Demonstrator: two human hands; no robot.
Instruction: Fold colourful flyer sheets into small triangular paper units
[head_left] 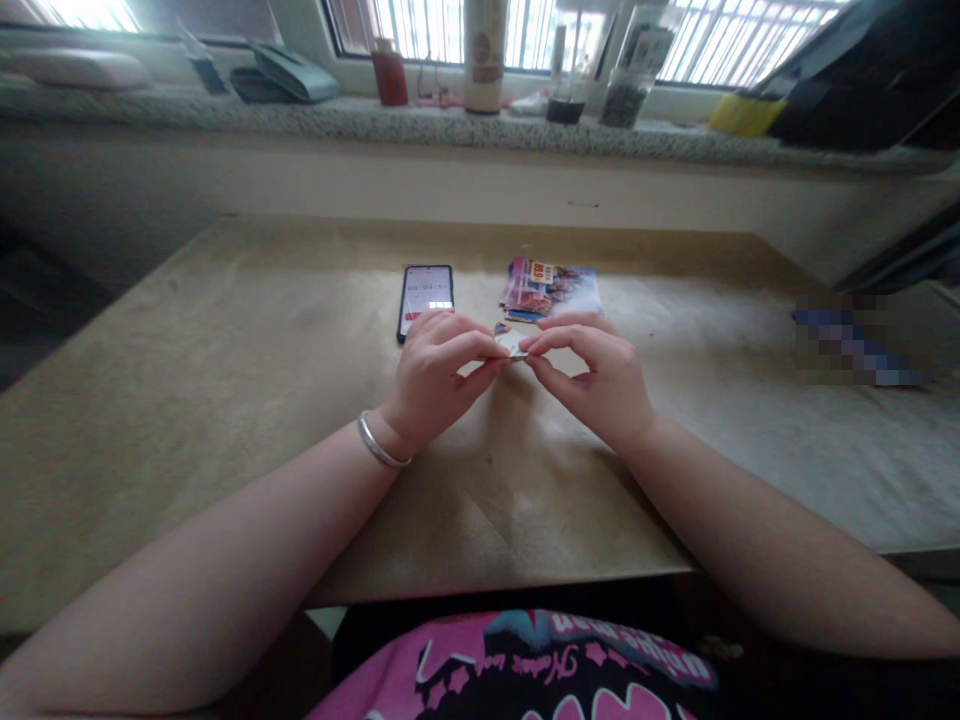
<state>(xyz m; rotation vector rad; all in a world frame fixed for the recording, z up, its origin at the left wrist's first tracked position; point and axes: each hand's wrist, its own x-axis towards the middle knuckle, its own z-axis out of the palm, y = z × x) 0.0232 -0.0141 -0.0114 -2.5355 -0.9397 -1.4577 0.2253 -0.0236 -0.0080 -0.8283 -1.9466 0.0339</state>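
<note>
Between my two hands, just above the middle of the table, is a small folded piece of paper (513, 342), white with a coloured patch at its far corner. My left hand (448, 362), with a silver bangle on its wrist, pinches the paper's left edge between thumb and index finger. From the other side my right hand (589, 370) grips the right edge with thumb and fingertips. Behind the paper lies a small stack of colourful printed sheets (559, 288). A phone (427, 288) showing a timer lies flat beyond my left hand, which partly covers its lower end.
The table (300, 350) has a pale brown cover and reaches back to the wall. Blurred blue printed matter (862, 347) lies at the right. On the granite windowsill (420, 122) stand a red bottle (389, 72), a tall white bottle (484, 55) and clear containers (634, 75).
</note>
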